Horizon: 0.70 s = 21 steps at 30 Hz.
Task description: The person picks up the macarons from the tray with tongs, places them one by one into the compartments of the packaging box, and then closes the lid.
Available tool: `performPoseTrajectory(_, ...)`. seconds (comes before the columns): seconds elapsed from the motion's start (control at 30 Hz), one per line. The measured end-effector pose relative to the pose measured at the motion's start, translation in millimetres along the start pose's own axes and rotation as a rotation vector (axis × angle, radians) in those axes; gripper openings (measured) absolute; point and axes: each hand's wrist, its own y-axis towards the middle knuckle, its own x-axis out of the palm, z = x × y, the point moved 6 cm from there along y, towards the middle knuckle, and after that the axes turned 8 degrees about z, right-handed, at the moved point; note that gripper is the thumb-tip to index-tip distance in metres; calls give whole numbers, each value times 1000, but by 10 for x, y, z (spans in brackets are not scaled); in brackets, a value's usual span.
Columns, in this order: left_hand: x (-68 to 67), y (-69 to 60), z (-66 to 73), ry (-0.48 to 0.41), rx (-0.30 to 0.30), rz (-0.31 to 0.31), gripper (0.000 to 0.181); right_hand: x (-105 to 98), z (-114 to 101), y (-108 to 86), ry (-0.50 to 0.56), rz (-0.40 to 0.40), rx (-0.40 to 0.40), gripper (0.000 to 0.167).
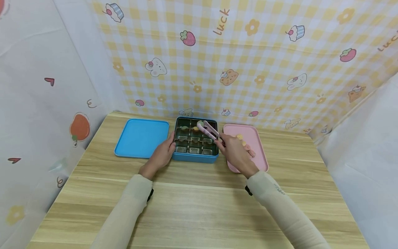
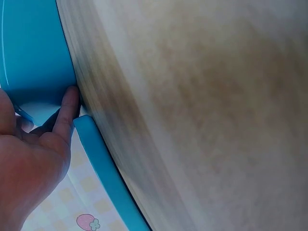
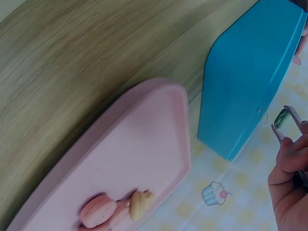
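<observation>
The blue box (image 1: 195, 157) holds a dark divided insert with green, yellow and dark pieces in its back compartments. My left hand (image 1: 162, 154) rests against the box's left side; in the left wrist view the hand (image 2: 36, 159) has its fingers along the blue wall (image 2: 36, 53). Pink tongs (image 1: 207, 131) are gripped in my right hand (image 1: 234, 150) above the insert. Between the tong tips is a green piece (image 3: 281, 118), seen in the right wrist view beside the right hand (image 3: 291, 175). On the pink tray (image 1: 260, 152) lie yellow and pink macaron-like pieces (image 1: 247, 148).
A blue tray or lid (image 1: 143, 138) lies left of the box. The pink tray stands close on the box's right. A patterned cloth (image 1: 199, 69) hangs behind the wooden table (image 1: 199, 207), with white cloth at both sides.
</observation>
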Motion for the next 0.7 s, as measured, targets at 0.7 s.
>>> performPoseTrajectory(0.7,0,0,-5,-6,10,11,58,163,-323,20,-23,-2,-83,39)
